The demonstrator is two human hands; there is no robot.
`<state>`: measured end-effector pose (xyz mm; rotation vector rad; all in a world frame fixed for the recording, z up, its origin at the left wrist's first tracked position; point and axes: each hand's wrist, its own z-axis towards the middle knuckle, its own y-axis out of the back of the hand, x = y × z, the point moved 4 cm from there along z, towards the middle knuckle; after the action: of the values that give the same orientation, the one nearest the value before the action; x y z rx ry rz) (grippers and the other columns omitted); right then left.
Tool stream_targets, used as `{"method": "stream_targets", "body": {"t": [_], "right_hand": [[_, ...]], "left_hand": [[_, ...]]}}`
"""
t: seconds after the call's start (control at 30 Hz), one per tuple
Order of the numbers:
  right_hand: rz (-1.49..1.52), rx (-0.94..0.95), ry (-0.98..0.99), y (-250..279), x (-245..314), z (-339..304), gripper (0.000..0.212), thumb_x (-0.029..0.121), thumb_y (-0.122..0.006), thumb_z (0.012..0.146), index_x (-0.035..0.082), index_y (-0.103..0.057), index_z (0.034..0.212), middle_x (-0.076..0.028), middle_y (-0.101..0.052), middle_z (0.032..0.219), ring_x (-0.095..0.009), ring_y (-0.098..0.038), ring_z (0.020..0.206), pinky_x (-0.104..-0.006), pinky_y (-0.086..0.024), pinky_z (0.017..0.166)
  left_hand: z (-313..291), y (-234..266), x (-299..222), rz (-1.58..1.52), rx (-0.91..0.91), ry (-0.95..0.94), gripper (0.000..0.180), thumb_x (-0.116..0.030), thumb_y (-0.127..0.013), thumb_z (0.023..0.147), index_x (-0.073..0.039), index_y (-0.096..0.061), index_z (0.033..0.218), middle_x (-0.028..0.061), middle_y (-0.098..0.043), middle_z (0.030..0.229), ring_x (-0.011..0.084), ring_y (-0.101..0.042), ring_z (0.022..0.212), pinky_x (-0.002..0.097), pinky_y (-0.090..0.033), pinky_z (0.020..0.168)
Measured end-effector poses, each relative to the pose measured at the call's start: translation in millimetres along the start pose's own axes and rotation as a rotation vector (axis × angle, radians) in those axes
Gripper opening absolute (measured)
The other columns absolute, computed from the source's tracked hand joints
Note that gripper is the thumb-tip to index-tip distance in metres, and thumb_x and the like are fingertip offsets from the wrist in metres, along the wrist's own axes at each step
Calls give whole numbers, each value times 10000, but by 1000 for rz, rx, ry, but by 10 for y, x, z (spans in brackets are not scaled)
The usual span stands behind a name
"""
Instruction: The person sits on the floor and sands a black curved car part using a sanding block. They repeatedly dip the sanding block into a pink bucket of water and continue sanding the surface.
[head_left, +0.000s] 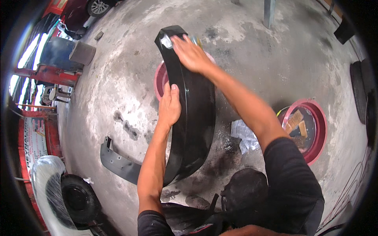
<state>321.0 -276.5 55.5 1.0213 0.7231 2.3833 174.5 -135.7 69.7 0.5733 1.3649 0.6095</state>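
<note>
A long, curved black car bumper (193,114) runs away from me through the middle of the view, its near end bending round to the left. My left hand (170,105) grips the bumper's left edge about halfway along, with the fingers hooked over it. Near the far end, my right hand (191,56) lies flat on the bumper, fingers stretched out and slightly blurred. Beside those fingertips is a bright whitish patch (167,41); I cannot tell whether it is glare or a material. Whether anything lies under the right palm is hidden.
Behind the bumper a pink basin (160,80) is partly hidden. A second pink basin (323,131) at right holds water and tan blocks (296,119). Crumpled clear plastic (246,135) lies between. A plastic-wrapped car part (49,185), a wheel (76,198) and a post (269,13) stand around.
</note>
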Motion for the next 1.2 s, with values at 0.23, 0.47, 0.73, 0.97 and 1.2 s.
{"method": "stream_targets", "body": {"t": [0.23,0.47,0.73,0.97,1.2], "right_hand": [[24,-97,124,146,1289,-1776,525,176,-574,948,-43,-533,1423,-251,-466,1535,-425,-395,1470,-578,-270,1219],[252,-119,127,273,676,-1196,510,161,-529,989,-38,-508,1458,-252,-475,1535,-392,-399,1474,-486,-275,1243],[280,-116,321,160,1145,-2527,594,149,-633,916,-8,-507,1475,-232,-509,1518,-392,-425,1467,-667,-167,1219],[196,-218,-60,117,563,-1085,501,175,-545,989,-25,-535,1449,-208,-511,1522,-405,-419,1456,-485,-307,1227],[3,-185,124,280,926,-1868,496,170,-573,976,-70,-542,1408,-263,-509,1501,-401,-458,1434,-491,-326,1219]], "left_hand": [[-15,140,46,-117,39,20,629,-422,-360,1104,72,-437,1486,302,-543,1449,405,-489,1397,405,-365,1151],[18,-8,358,25,31,142,725,-492,-356,1095,100,-389,1512,307,-478,1511,396,-414,1460,387,-302,1204],[2,-69,288,-58,30,68,698,-464,-350,1108,111,-398,1499,309,-479,1508,376,-425,1452,377,-305,1197],[0,16,324,49,25,96,627,-405,-342,1120,69,-389,1527,253,-496,1516,322,-452,1429,348,-307,1188],[-57,29,445,7,55,97,633,-396,-332,1125,62,-328,1563,226,-403,1595,289,-366,1493,335,-245,1225]]}}
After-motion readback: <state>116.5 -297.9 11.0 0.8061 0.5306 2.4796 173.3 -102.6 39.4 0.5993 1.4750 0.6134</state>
